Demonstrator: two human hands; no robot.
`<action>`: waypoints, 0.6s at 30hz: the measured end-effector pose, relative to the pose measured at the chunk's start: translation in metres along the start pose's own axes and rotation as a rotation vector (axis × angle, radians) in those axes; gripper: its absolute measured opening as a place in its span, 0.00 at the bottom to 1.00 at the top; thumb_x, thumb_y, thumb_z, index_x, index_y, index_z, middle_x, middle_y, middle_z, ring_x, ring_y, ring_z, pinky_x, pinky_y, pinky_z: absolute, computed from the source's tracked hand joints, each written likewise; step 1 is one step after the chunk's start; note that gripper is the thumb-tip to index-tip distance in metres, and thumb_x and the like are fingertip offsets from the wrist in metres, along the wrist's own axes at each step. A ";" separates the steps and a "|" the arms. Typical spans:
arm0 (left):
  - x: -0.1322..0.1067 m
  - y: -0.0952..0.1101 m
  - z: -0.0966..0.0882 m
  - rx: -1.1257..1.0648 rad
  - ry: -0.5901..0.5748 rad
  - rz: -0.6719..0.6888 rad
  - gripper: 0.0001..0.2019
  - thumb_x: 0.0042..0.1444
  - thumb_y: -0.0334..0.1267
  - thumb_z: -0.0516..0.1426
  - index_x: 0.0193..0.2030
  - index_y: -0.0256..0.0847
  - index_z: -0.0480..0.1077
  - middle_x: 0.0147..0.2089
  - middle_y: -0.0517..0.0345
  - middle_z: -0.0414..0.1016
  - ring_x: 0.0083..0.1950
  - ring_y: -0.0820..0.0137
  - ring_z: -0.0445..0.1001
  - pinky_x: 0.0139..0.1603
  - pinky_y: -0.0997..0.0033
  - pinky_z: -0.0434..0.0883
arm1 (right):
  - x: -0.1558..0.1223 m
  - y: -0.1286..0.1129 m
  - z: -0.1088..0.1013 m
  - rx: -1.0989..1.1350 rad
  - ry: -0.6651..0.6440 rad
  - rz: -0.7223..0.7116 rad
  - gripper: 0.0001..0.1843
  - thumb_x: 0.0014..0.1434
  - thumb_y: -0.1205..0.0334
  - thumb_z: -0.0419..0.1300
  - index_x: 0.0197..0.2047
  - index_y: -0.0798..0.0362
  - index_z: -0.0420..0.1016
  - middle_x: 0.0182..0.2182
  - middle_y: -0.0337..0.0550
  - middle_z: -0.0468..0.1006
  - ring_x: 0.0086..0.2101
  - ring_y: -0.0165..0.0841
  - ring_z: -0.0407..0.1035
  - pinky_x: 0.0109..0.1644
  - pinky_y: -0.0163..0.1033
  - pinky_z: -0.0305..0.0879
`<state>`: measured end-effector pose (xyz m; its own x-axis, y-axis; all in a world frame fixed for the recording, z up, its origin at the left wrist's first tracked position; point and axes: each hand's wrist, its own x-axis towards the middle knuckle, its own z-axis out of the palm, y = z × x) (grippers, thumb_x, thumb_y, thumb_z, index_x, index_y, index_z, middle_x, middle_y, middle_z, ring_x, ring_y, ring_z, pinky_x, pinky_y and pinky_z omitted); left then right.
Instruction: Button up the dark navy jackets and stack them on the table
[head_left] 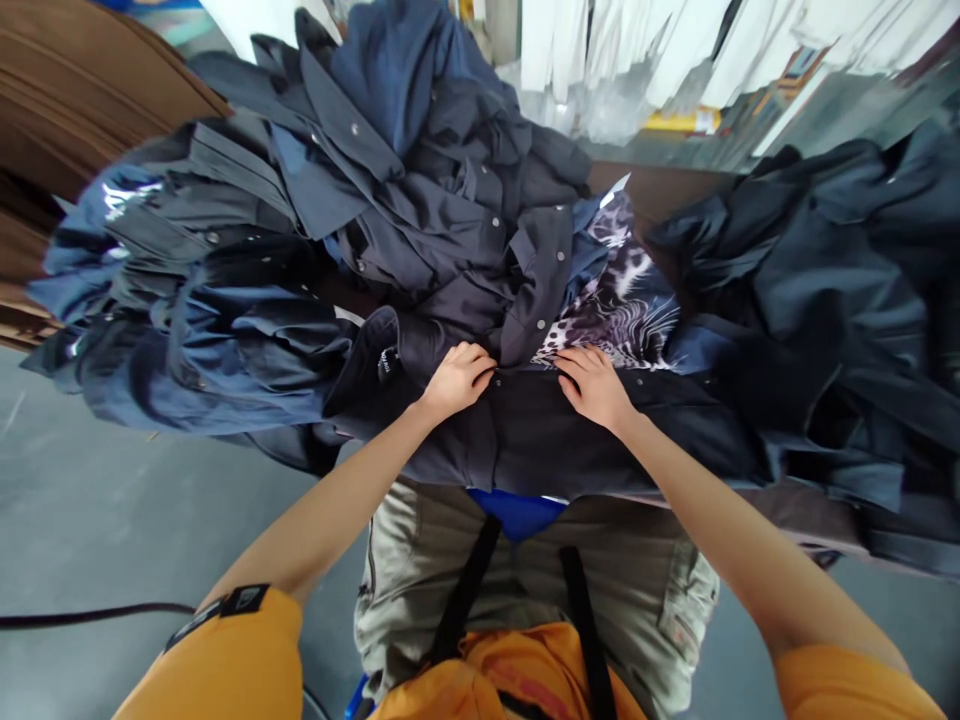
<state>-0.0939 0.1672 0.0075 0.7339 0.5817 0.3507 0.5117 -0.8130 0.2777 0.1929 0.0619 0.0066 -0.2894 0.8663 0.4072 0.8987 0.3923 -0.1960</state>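
Dark shirt [525,445] spread flat at 6 o'clock of table [660,190], hem over near edge, close to body, so within easy reach. Left hand [457,378] curled, fingertips pinching shirt's front edge, likely to keep it straight. Right hand [596,385] flat, fingers together, pressing cloth, seemingly pinning it against sliding. Heap of shirts [390,200] at 11 o'clock, patterned cloth [622,300] at 1, second heap [825,290] at 3.

Dk navy shirt [525,440] lies flat, front up.
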 end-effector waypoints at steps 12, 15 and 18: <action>-0.008 0.004 -0.009 0.029 0.065 -0.010 0.12 0.67 0.40 0.54 0.52 0.42 0.75 0.51 0.46 0.76 0.53 0.58 0.71 0.54 0.54 0.69 | 0.004 -0.022 -0.004 -0.088 -0.005 -0.048 0.22 0.65 0.69 0.50 0.60 0.58 0.72 0.56 0.55 0.74 0.58 0.46 0.64 0.70 0.59 0.52; -0.025 0.015 -0.013 -0.037 -0.007 0.051 0.11 0.68 0.41 0.55 0.52 0.44 0.75 0.48 0.50 0.78 0.51 0.61 0.73 0.54 0.56 0.69 | -0.014 -0.049 -0.014 0.037 -0.018 -0.163 0.20 0.65 0.71 0.50 0.54 0.53 0.77 0.51 0.50 0.78 0.54 0.43 0.68 0.69 0.58 0.57; -0.026 0.026 -0.018 -0.058 -0.050 0.030 0.12 0.69 0.39 0.52 0.54 0.44 0.74 0.45 0.52 0.79 0.48 0.63 0.74 0.51 0.60 0.69 | -0.014 -0.080 -0.029 0.143 -0.078 -0.235 0.19 0.64 0.73 0.49 0.49 0.51 0.78 0.48 0.47 0.80 0.50 0.39 0.71 0.65 0.51 0.63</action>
<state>-0.1076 0.1319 0.0213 0.7708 0.5540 0.3145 0.4634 -0.8264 0.3198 0.1351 0.0093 0.0424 -0.5135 0.7657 0.3873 0.7502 0.6197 -0.2305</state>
